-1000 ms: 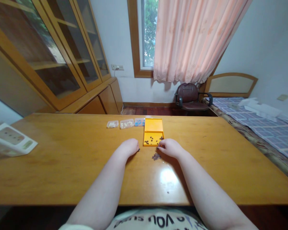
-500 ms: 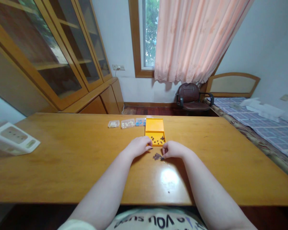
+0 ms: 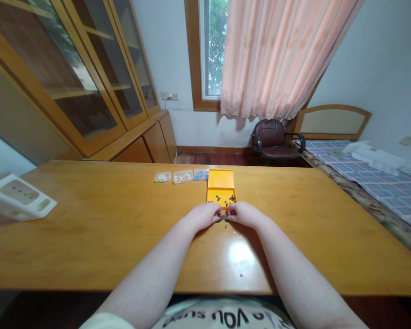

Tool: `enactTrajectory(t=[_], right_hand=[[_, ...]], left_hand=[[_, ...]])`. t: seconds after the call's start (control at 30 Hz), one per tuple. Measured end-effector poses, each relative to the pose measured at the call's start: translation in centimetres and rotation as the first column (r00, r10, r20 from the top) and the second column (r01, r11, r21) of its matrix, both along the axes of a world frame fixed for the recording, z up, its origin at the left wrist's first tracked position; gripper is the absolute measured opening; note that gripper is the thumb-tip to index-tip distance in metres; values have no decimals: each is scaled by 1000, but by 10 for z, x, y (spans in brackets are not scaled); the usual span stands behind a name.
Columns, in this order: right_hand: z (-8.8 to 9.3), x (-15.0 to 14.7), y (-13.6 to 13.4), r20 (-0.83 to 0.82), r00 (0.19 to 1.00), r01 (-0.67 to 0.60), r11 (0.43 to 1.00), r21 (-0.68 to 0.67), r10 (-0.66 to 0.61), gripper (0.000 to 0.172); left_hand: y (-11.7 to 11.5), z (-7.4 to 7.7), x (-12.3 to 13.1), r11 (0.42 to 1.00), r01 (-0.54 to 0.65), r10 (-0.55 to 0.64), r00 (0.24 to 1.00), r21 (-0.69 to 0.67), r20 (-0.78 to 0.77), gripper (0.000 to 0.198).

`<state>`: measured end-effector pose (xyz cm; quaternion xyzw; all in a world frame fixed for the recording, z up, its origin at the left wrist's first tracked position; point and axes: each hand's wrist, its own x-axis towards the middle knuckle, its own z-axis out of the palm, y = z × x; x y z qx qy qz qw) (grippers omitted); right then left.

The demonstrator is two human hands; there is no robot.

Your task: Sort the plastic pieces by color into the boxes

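Small dark brown pieces [image 3: 223,217] are bunched on the table between my two hands, pinched from both sides. My left hand [image 3: 208,214] has its fingers curled and fingertips against the left side of the bunch. From the right, the closed fingers of my right hand [image 3: 240,214] press on the same pieces. Just beyond the hands lies an open yellow plastic case [image 3: 221,179], its lid folded back, with more dark pieces scattered in its tray. One loose piece [image 3: 225,226] rests just in front of the bunch. What the pieces are is too small to tell.
Left of the case stand clear boxes with blue pieces [image 3: 201,174], cream pieces [image 3: 182,177] and whitish contents [image 3: 162,177]. A white plastic container [image 3: 20,195] is at the table's far left. Another dark speck [image 3: 241,275] lies near the front edge.
Both hands have come together, the left moving right and toward me, the right moving left. The dark pile, spread out before, is now squeezed between the fingers; one piece stays loose in front.
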<state>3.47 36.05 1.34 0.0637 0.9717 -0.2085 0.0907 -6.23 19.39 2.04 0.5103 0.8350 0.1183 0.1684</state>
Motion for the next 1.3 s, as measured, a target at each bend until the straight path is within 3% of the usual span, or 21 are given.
enactTrajectory(t=[0.2, 0.4, 0.73, 0.97, 1.07, 1.2, 1.3], right_hand=[[13, 4, 1, -112, 990, 98, 993, 70, -90, 15], [14, 6, 0, 10, 1000, -2, 1000, 30, 1, 12], [9, 3, -6, -28, 999, -35, 994, 103, 38, 18], [6, 3, -8, -58, 996, -52, 991, 124, 60, 18], [8, 2, -6, -131, 991, 7, 995, 100, 6, 19], [10, 2, -2, -274, 947, 191, 979, 69, -166, 28], [11, 4, -1, -250, 961, 143, 987, 67, -122, 28]], left_hand=[[-6, 8, -8, 999, -43, 43, 998, -9, -42, 14], [-7, 11, -9, 999, 5, -6, 1000, -38, -24, 13], [-5, 7, -6, 997, -32, 28, 998, -74, -56, 13], [-7, 13, -7, 996, -16, 13, 999, -82, -30, 11], [-8, 14, -8, 996, -8, 8, 1000, -87, -6, 13], [-10, 13, -10, 997, -19, 17, 1000, -75, -21, 14], [-11, 14, -11, 998, -11, 9, 999, -62, -31, 15]])
